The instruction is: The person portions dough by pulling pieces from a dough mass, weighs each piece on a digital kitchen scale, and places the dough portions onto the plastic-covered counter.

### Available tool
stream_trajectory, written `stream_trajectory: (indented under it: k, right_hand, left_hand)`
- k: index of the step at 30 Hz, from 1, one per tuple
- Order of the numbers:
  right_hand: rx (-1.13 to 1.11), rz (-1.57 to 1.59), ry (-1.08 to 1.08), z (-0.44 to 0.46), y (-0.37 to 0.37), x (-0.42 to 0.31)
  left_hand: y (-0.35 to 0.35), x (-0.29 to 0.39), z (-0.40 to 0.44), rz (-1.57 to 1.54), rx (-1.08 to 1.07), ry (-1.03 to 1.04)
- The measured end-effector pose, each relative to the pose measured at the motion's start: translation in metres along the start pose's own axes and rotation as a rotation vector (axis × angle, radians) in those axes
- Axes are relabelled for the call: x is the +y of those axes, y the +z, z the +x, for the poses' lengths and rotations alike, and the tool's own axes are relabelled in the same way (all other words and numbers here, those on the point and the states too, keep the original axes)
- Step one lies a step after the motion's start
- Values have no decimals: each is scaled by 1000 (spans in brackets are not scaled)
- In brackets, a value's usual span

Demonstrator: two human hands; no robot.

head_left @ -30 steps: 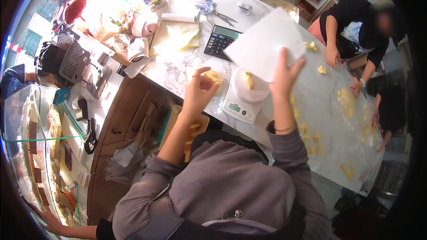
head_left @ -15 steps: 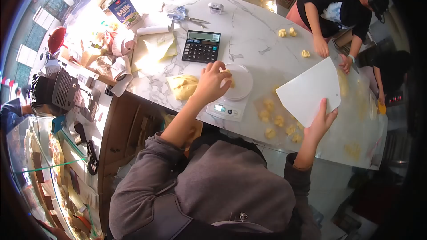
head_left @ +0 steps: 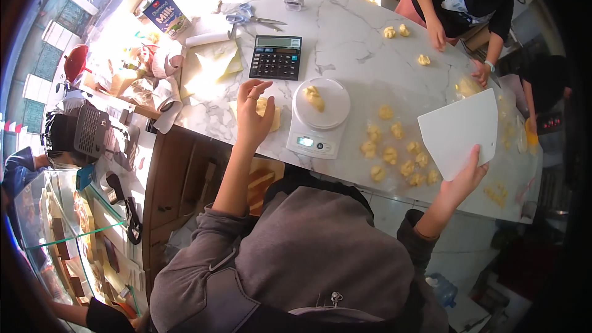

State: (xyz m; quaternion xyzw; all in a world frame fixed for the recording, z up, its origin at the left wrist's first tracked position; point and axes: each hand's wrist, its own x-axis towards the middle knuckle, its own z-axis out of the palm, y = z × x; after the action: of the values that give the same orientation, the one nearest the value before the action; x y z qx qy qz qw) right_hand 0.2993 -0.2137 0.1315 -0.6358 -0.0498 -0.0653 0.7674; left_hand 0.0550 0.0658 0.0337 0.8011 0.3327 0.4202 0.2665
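Note:
My left hand (head_left: pixel 254 114) is raised over the large yellow dough lump (head_left: pixel 271 118), partly hiding it. Its fingers are apart with nothing visible between them; whether it touches the lump I cannot tell. A small piece of dough (head_left: pixel 314 98) rests on the round plate of a white kitchen scale (head_left: pixel 314 142), whose display is lit. In my right hand (head_left: pixel 465 179) is a flat white dough scraper (head_left: pixel 461 132), gripped at its lower edge and held above the table. Several dough pieces (head_left: pixel 390 155) lie between the scale and the scraper.
Beyond the scale lie a black calculator (head_left: pixel 275 57), scissors (head_left: pixel 254 20) and a milk carton (head_left: pixel 168 13). Across the marble table (head_left: pixel 345 37), a co-worker's hands (head_left: pixel 480 74) are near more dough. A glass display case (head_left: pixel 68 234) stands at lower left.
My left hand has moved left from the scale to the large dough lump, leaving a dough piece on the plate. The scraper in my right hand has shifted right, uncovering more dough pieces.

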Motion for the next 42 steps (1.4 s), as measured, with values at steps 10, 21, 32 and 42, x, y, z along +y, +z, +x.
stream_trajectory:
  k: [10, 21, 32, 42]
  right_hand:
    - [-26, 46, 4, -4, 4, 5]
    - [14, 28, -5, -10, 0, 1]
    - [5, 21, -16, -14, -1, 1]
    - [-2, 33, -15, -13, -3, 3]
  left_hand:
    - [2, 0, 6, -26, -11, 29]
    - [6, -4, 14, -40, -24, 61]
    - [7, -11, 12, -54, -50, 58]
    - [6, -12, 12, -51, -65, 35]
